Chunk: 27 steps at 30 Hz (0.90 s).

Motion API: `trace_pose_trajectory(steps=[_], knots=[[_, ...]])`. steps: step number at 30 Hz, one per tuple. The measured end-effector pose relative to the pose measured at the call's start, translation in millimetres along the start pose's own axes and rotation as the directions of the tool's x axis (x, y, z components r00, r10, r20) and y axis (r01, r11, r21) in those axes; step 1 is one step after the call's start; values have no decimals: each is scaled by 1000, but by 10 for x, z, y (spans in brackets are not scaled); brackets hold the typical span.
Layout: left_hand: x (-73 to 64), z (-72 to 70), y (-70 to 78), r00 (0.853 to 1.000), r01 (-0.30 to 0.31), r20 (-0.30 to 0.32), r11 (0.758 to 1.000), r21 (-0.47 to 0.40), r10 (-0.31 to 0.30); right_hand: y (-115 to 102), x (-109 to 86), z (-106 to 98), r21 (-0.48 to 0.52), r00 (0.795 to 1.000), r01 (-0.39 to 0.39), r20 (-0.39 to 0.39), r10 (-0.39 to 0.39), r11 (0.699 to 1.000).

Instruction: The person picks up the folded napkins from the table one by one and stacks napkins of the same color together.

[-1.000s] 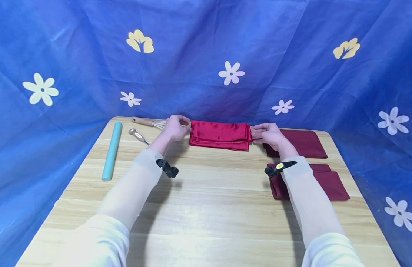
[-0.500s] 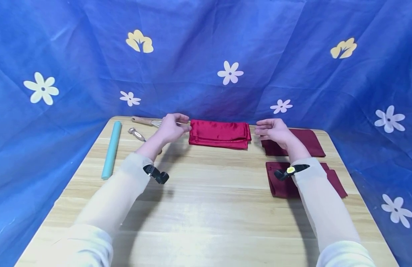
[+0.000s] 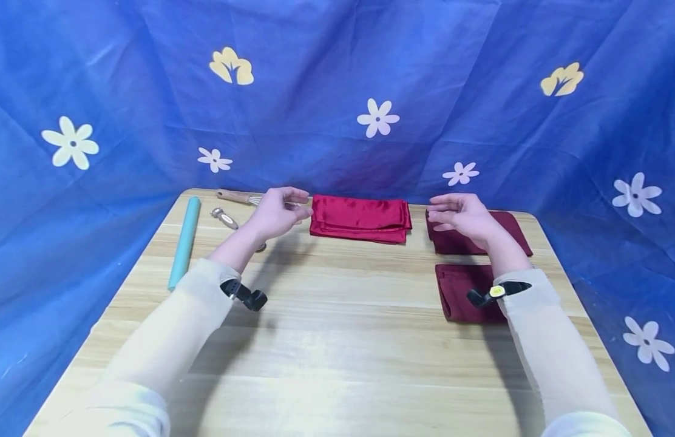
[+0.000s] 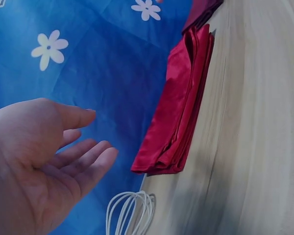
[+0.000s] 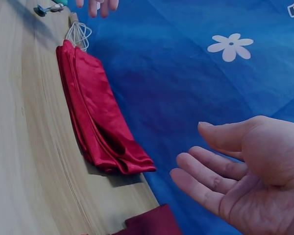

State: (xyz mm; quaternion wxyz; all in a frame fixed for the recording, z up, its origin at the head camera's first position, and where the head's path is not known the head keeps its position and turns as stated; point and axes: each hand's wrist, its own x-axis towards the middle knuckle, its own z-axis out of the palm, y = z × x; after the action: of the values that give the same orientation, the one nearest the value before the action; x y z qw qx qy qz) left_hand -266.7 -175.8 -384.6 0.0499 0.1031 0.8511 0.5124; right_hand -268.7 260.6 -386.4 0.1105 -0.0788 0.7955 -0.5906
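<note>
A folded red satin cloth (image 3: 361, 220) lies flat near the table's back edge, between the two hands. My left hand (image 3: 280, 212) hovers by its left end, fingers relaxed and holding nothing. In the left wrist view that hand (image 4: 54, 161) is apart from the cloth (image 4: 174, 103), palm showing. Farther off the cloth's right end is my right hand (image 3: 462, 217), its fingers loose over a folded maroon cloth (image 3: 504, 233). The right wrist view shows that palm (image 5: 255, 181) bare, with the red satin cloth (image 5: 100, 112) beyond the fingertips.
A second folded maroon cloth (image 3: 463, 291) lies at the right, partly behind the forearm. At the left are a turquoise roll (image 3: 184, 243), a whisk (image 3: 234, 195) partly covered by the left hand, and a peeler-like utensil (image 3: 224, 218). A blue curtain (image 3: 326, 73) hangs behind the wooden table (image 3: 343, 328).
Both hands have moved off the red satin cloth's ends, the left one a little leftward, the right one rightward and up. The cloth stays where it was.
</note>
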Motion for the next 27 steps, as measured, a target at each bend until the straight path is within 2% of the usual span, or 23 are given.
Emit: trace_pose_trajectory(steps=[6, 14, 18, 22, 27], knots=[[-129, 30, 140, 1000, -7, -2, 1000, 18, 7, -26, -166, -94, 11, 999, 30, 11, -30, 999], [-314, 113, 330, 998, -52, 19, 998, 39, 51, -135, -395, -194, 37, 994, 101, 32, -102, 994], [-388, 155, 406, 997, -67, 31, 998, 21, 66, -194, -497, -215, 60, 991, 133, 26, -135, 989], [-454, 219, 485, 995, -85, 45, 996, 0, 85, -248, -633, -254, 23, 988, 153, 16, -153, 988], [-530, 325, 561, 992, -110, 52, 994, -19, 111, -285, -802, -339, -10, 983, 178, 47, -177, 984]])
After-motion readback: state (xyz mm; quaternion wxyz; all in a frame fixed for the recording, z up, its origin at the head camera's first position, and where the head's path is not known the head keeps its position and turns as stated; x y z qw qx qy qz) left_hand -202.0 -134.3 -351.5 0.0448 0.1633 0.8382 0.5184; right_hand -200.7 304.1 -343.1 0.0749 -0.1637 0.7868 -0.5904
